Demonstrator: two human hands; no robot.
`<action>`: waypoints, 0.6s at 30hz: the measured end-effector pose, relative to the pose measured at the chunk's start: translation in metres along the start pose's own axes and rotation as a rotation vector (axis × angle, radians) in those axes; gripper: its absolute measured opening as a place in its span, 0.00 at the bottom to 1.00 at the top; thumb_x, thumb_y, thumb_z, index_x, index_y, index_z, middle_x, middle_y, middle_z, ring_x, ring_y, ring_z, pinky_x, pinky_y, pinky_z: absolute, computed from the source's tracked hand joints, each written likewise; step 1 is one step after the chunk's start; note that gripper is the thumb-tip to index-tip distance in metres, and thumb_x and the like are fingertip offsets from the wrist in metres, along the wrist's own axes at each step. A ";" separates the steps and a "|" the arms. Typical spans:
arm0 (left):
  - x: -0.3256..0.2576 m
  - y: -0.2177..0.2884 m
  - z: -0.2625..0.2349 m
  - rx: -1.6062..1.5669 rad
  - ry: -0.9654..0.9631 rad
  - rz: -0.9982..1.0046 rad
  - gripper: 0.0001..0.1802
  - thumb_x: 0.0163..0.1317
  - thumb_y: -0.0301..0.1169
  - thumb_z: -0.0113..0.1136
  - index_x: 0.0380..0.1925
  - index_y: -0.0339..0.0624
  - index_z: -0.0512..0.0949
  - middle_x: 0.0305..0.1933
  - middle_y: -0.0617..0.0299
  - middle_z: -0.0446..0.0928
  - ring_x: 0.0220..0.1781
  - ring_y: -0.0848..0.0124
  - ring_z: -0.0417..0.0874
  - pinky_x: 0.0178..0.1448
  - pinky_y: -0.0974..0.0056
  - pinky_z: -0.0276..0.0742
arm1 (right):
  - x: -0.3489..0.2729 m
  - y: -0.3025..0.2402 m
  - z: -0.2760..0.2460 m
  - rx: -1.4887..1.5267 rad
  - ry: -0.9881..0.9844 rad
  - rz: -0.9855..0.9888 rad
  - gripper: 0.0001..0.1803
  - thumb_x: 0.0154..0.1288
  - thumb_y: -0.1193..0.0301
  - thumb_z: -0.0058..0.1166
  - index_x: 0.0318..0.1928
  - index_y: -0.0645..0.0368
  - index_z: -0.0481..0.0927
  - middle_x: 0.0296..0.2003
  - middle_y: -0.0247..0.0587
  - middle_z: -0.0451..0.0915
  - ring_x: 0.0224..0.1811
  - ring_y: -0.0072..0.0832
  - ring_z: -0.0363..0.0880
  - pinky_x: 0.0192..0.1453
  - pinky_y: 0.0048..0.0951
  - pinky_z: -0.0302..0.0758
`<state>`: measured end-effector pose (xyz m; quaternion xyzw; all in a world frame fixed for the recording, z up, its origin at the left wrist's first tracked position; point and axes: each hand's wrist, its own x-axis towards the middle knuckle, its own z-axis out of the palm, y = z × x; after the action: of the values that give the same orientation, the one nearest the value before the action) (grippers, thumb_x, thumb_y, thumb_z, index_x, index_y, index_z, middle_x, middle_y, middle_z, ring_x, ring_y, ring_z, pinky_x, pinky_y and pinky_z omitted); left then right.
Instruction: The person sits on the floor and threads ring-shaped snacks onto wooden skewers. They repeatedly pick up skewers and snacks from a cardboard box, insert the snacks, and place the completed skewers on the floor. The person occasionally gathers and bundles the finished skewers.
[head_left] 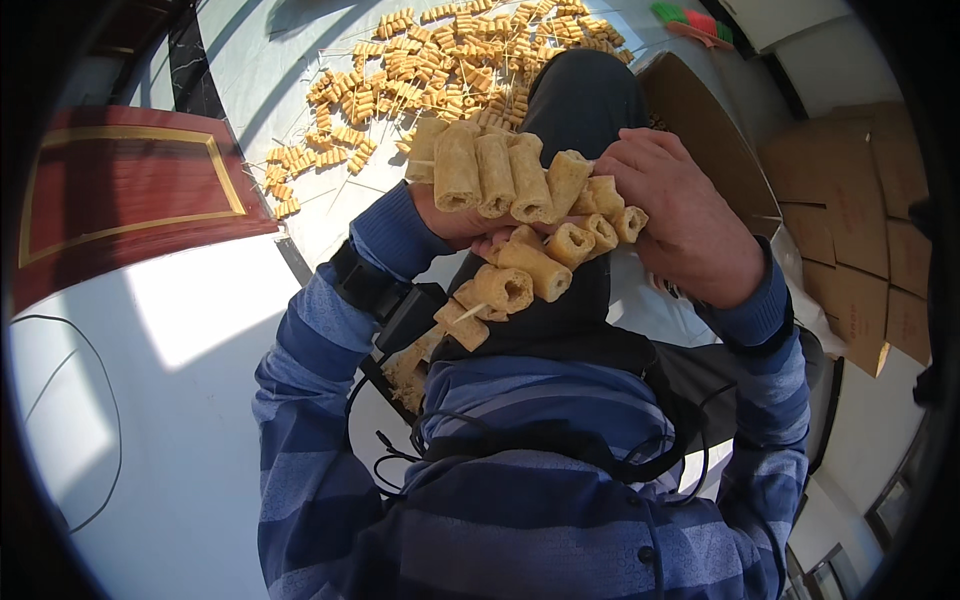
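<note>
Several skewers of tan, hollow tube-shaped rolls (457, 168) are bunched in front of me, above my knees. My left hand (440, 218) is closed round them from the left; its fingertips show between the upper row and the lower row of rolls (540, 265), and the rolls hide the rest. From the lower row a pale stick tip (470, 313) pokes out near me. On the right, my right hand (690, 215) is closed, its fingers curled at the right end of the skewers. Its fingertips are hidden behind the knuckles and rolls.
A large heap of similar skewers (450, 65) covers the floor ahead. An open cardboard box (700, 125) stands beyond my right hand, with stacked brown cartons (840, 220) farther right. A red-and-green brush (692, 25) lies at the far right. Left is a dark red panel (130, 190).
</note>
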<state>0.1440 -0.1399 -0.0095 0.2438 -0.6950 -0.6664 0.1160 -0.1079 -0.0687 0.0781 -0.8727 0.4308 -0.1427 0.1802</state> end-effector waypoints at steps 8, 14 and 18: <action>-0.032 -0.134 -0.078 -0.511 0.348 -0.343 0.20 0.69 0.36 0.62 0.58 0.40 0.77 0.46 0.60 0.82 0.45 0.72 0.83 0.49 0.68 0.81 | -0.003 0.028 0.034 0.716 -0.099 0.511 0.08 0.77 0.73 0.48 0.50 0.64 0.74 0.47 0.42 0.78 0.47 0.32 0.79 0.59 0.38 0.76; -0.041 -0.308 -0.007 0.304 0.751 -0.582 0.29 0.58 0.38 0.69 0.59 0.43 0.74 0.48 0.51 0.81 0.50 0.54 0.84 0.55 0.56 0.80 | -0.028 0.048 0.016 1.024 0.395 0.974 0.13 0.82 0.64 0.44 0.47 0.61 0.74 0.34 0.31 0.70 0.36 0.20 0.72 0.48 0.30 0.79; -0.002 -0.355 0.030 0.459 0.703 -0.835 0.37 0.55 0.42 0.72 0.64 0.46 0.68 0.61 0.50 0.74 0.61 0.49 0.78 0.63 0.50 0.74 | -0.038 0.043 0.010 1.076 0.438 1.222 0.13 0.82 0.61 0.44 0.46 0.59 0.72 0.29 0.29 0.66 0.29 0.20 0.72 0.37 0.27 0.78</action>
<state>0.1968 -0.1100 -0.3603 0.7217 -0.5865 -0.3674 0.0111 -0.1561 -0.0607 0.0471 -0.2339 0.7258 -0.3718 0.5294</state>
